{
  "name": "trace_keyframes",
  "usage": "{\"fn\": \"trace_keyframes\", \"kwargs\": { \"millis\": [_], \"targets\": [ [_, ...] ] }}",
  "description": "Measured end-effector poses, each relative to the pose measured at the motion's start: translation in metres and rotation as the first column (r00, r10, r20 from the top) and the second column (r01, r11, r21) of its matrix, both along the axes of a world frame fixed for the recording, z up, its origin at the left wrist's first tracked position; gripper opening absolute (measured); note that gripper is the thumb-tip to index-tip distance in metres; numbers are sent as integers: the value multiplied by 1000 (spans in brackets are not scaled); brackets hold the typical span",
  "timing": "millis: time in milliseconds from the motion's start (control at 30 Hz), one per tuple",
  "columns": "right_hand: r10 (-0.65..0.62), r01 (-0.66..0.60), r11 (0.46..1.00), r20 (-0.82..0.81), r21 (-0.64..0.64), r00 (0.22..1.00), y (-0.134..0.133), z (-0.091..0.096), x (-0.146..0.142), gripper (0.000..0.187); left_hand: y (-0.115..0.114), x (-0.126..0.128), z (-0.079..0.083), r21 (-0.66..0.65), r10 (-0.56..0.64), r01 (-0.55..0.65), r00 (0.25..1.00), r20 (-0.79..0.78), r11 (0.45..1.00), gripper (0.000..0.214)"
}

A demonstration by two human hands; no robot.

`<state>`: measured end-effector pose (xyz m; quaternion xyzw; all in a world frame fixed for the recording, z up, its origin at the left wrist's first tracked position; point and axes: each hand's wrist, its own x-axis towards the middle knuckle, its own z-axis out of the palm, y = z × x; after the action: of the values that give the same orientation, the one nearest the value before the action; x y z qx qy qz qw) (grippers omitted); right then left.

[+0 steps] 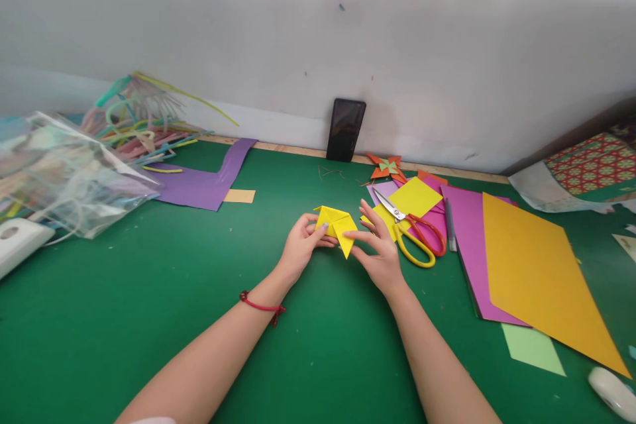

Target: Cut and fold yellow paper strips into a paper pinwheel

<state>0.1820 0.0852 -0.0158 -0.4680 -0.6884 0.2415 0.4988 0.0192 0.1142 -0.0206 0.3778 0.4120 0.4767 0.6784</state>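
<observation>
A small folded piece of yellow paper (342,224) with pointed flaps is held up over the green table between both hands. My left hand (300,242) grips its left side, thumb on the front and fingers behind. At its right lower flap, my right hand (378,253) pinches the paper between thumb and index finger, the other fingers spread. Just right of that hand lie scissors (412,228) with one red and one yellow handle, resting on yellow sheets (420,193).
A black phone (346,129) leans on the wall. An orange and green paper star (385,166) lies nearby. Purple paper (199,189) and a plastic bag of pipe cleaners (84,179) are at left. At right are a grey pen (450,225), orange card (541,278) and white mouse (613,392).
</observation>
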Motion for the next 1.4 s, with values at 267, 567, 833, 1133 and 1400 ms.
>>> {"fn": "trace_keyframes", "kwargs": {
  "millis": [267,567,833,1133,1400],
  "targets": [
    [-78,74,996,-102,-40,992,1,3,0,10,-2,-1,1,-9,-103,103,995,19,995,47],
    [-384,225,896,-415,-383,825,2,-2,-20,23,-4,2,0,42,-207,207,978,13,977,50],
    [-411,227,887,-459,-403,788,2,0,-23,26,-4,3,-2,79,-214,215,977,-12,973,44],
    [-500,336,846,-396,-415,770,-1,1,-26,28,-15,12,-3,-22,-175,178,981,85,984,48],
    [-491,352,864,-443,-361,750,2,2,-24,27,-16,13,-6,-15,-177,179,980,90,984,49]
  ]
}}
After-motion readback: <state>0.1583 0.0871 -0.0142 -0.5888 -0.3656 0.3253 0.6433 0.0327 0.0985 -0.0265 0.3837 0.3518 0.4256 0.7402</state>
